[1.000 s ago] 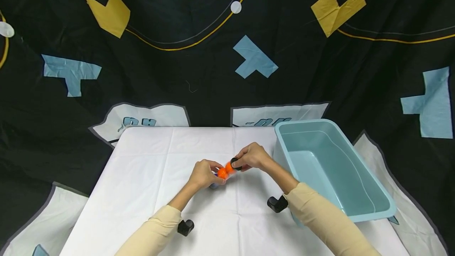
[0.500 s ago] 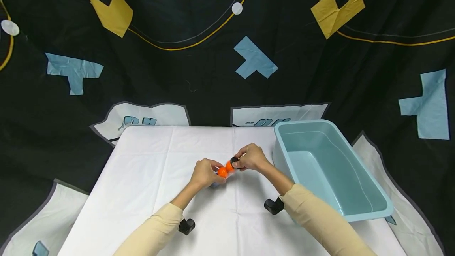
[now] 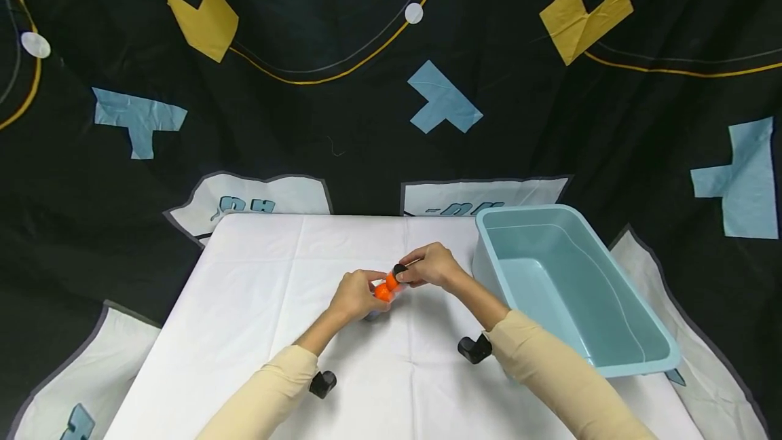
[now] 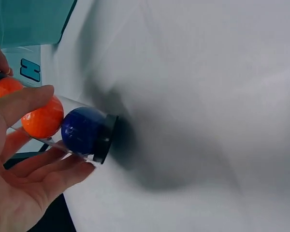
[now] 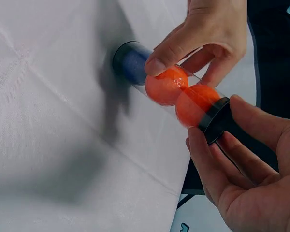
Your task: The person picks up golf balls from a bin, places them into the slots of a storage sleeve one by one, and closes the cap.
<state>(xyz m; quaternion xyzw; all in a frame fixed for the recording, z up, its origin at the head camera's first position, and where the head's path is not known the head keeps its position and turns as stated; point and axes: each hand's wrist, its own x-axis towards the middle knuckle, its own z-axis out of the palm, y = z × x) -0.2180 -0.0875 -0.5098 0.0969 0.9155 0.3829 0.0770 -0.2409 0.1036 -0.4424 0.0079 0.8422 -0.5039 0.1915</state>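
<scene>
A clear tube with a black cap at each end holds two orange balls and a blue ball. It is tilted above the white cloth, just off it. My left hand holds the tube's middle between thumb and fingers, around the orange balls. My right hand pinches the upper black cap with thumb and fingertips. The lower cap sits beside the blue ball and points at the cloth.
A light blue plastic bin stands to the right of my hands on the white cloth. Black patterned fabric surrounds the table. Small black cameras sit on both wrists.
Both hands keep their hold on the tube. The tube and the right hand have shifted slightly up and left.
</scene>
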